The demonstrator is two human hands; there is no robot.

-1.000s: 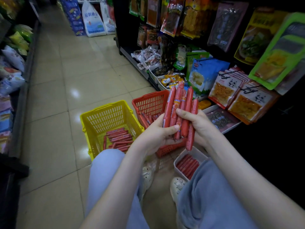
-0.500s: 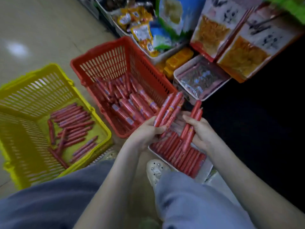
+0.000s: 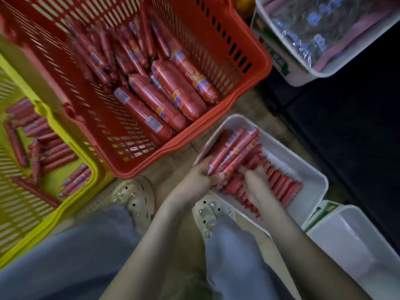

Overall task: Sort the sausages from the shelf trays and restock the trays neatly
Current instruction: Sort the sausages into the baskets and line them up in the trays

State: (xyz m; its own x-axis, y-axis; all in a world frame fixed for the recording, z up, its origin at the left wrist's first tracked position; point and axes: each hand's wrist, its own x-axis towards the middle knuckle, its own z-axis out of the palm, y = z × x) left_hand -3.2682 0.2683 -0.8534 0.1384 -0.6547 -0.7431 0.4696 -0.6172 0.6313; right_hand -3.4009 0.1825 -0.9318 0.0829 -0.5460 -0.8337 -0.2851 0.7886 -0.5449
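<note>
Two hands are down in the white tray [image 3: 311, 176] now, where a second ago they were held up in front of the shelf with a fan of thin sausages between them. The left hand [image 3: 200, 177] grips a bundle of thin sausages [image 3: 233, 148] by its near end. The bundle's far ends slant toward the tray's back corner, and it rests on top of the row of sausages [image 3: 279, 185] already laid side by side in the tray. The right hand [image 3: 254, 178] is just beside the left, fingers bent down among that row. It is blurred, and I cannot tell whether it pinches a sausage or only presses them flat. The tray sits on the floor, just beside the person's shoe [image 3: 207, 213]. Near the tray's back corner stands the red basket [image 3: 249, 46], with fat sausages [image 3: 173, 89] heaped at the end nearest the tray and thinner ones beyond. Farther out on that same side is the yellow basket [image 3: 86, 152], holding a scatter of thin ones. On the tray's opposite side is a second white tray [image 3: 355, 234]. To my eye the handful has come down to be laid in as a second layer, so this tray looks well on its way, though both baskets hold plenty left to sort.
</note>
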